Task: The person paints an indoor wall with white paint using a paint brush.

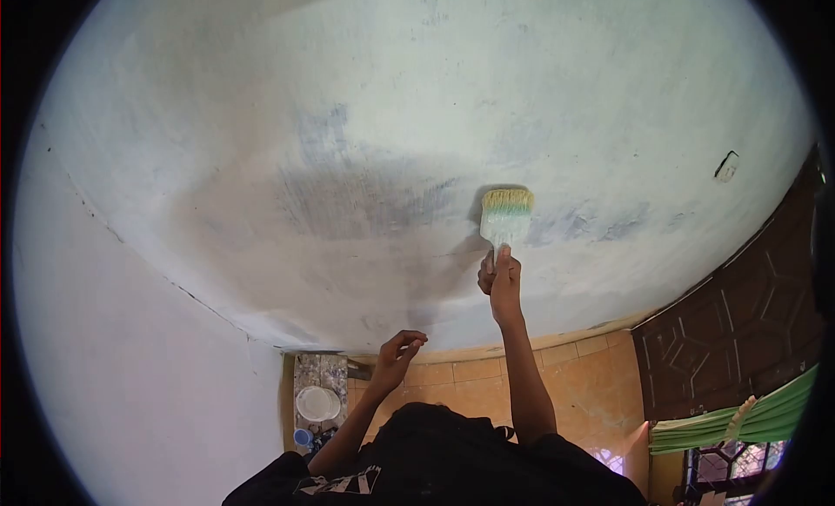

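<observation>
A wide paintbrush [504, 217] with pale yellow bristles, greenish near the base, is in my right hand [502, 278]. My fingers wrap its handle, and the white-smeared brush points upward against or just in front of the wall [417, 88]. The wall is pale, with bluish-grey streaks and patches left of the brush and to its right. Lower and to the left, my left hand [400, 360] is raised near the wall's lower part. Its fingers are loosely bent, a little apart from the thumb, with nothing visible in them.
At lower left, a paint-spotted bench [322, 367] bears a white tub [318, 404] and a blue cup [303, 437]. A plain side wall [130, 332] meets the painted wall at left. Orange floor tiles [574, 375], a dark panelled door [731, 323] and a green curtain [696, 436] lie right.
</observation>
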A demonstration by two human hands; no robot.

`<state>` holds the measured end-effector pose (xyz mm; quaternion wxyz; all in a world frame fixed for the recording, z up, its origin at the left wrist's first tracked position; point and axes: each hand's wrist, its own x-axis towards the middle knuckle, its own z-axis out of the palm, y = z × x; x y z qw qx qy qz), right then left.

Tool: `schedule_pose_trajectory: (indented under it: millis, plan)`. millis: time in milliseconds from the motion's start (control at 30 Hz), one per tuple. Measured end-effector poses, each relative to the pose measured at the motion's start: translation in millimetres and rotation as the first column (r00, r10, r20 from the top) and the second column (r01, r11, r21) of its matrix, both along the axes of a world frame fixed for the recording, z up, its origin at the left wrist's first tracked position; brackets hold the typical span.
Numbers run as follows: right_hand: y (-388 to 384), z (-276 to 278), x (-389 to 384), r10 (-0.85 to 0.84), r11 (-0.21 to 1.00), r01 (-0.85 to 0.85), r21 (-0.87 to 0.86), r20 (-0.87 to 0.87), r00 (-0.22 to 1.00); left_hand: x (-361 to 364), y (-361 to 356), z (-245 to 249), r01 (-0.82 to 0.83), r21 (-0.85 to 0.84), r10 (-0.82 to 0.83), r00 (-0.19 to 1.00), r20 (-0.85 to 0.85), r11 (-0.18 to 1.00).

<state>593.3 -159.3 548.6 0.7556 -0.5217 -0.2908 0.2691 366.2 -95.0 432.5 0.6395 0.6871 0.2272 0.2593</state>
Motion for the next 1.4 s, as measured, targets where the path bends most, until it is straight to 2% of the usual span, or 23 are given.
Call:
schedule_pose_trajectory:
  millis: [33,133,167,200,233,300,367,433,467,533,633,700,800,900,967,1000,1100,1167,1200,1233,1267,1367,1400]
  plan:
    - [5,-5,2,0.001,1.0,-0.002,-0.011,-0.04,0.999,0,3,0,0.004,-0.001,-0.004,1.0,0.011,1.0]
    - [0,-92,-10,-0.054,0.994,0.062,-0.086,0.092,0.994,1,10,0,0.02,0.004,-0.02,0.999,0.034,1.0]
    - [-7,-127,-18,-0.081,0.97,0.09,-0.225,0.051,0.995,1,10,-1,0.025,0.006,-0.025,0.999,0.04,1.0]
    - [-20,-135,-34,-0.045,0.976,0.031,-0.217,-0.059,0.997,-1,8,-2,0.029,0.003,-0.029,0.999,0.03,1.0]
    - [-26,-135,-44,-0.06,0.973,0.028,-0.231,-0.131,0.99,-3,7,-2,0.033,0.008,-0.033,0.999,0.023,0.999]
    - [-31,-117,-35,-0.103,0.988,0.084,-0.127,-0.15,0.983,-2,9,5,0.042,-0.011,-0.041,0.999,0.024,0.999]
    - [-24,-74,-10,-0.217,0.976,0.216,-0.03,-0.057,0.974,-6,4,10,0.056,-0.077,-0.055,0.998,0.019,0.995]
    - [-19,-24,16,-0.198,0.978,0.201,0.057,-0.06,0.978,-9,5,0,0.086,-0.067,-0.086,0.996,0.004,0.994]
    - [-17,-22,28,-0.205,0.978,0.206,0.042,-0.028,0.978,-11,8,-5,0.103,-0.058,-0.105,0.994,-0.02,0.993]
    - [-10,-32,46,-0.216,0.976,0.216,0.006,0.036,0.976,-12,13,-10,0.125,-0.05,-0.127,0.991,-0.037,0.991]
    - [-15,-90,23,-0.167,0.984,0.172,-0.036,0.115,0.979,-16,17,-15,0.127,-0.055,-0.128,0.992,-0.011,0.99]
    - [-24,-131,-10,-0.182,0.974,0.181,-0.136,0.004,0.983,-18,20,-16,0.128,-0.053,-0.127,0.992,0.018,0.99]
    - [-37,-123,-30,-0.131,0.989,0.126,-0.079,-0.067,0.989,-21,23,-18,0.11,-0.072,-0.114,0.992,-0.056,0.991]
    - [-28,-50,-11,-0.231,0.972,0.234,0.029,-0.08,0.97,-21,19,-14,0.135,-0.072,-0.14,0.988,-0.065,0.988]
    - [-22,-20,9,-0.241,0.965,0.249,0.077,-0.097,0.966,-17,17,-12,0.176,-0.059,-0.179,0.982,-0.054,0.983]
    - [-23,-16,20,-0.191,0.978,0.194,0.081,-0.044,0.981,-14,16,-11,0.193,-0.05,-0.195,0.98,-0.047,0.98]
    - [-22,-44,23,-0.151,0.988,0.152,-0.022,0.05,0.987,-3,12,-4,0.189,-0.054,-0.19,0.982,-0.011,0.98]
    - [-28,-98,13,-0.162,0.978,0.168,-0.121,0.061,0.985,4,9,0,0.161,-0.042,-0.162,0.987,-0.009,0.986]
    - [-33,-127,5,-0.182,0.965,0.182,-0.189,0.017,0.983,8,6,0,0.147,-0.039,-0.147,0.989,-0.007,0.988]
    - [-41,-129,-13,-0.195,0.948,0.175,-0.268,-0.05,0.98,13,1,-2,0.139,-0.068,-0.139,0.99,0.007,0.988]
    - [-51,-146,-20,-0.124,0.964,0.091,-0.25,-0.116,0.985,16,-4,-5,0.131,-0.094,-0.13,0.991,0.02,0.987]
    - [-61,-99,-19,-0.084,0.988,0.067,-0.142,-0.116,0.99,31,-14,-4,0.135,-0.117,-0.134,0.991,0.013,0.984]
    - [-56,-78,-11,-0.135,0.99,0.134,-0.05,-0.024,0.991,33,-19,-3,0.142,-0.12,-0.144,0.99,-0.006,0.983]
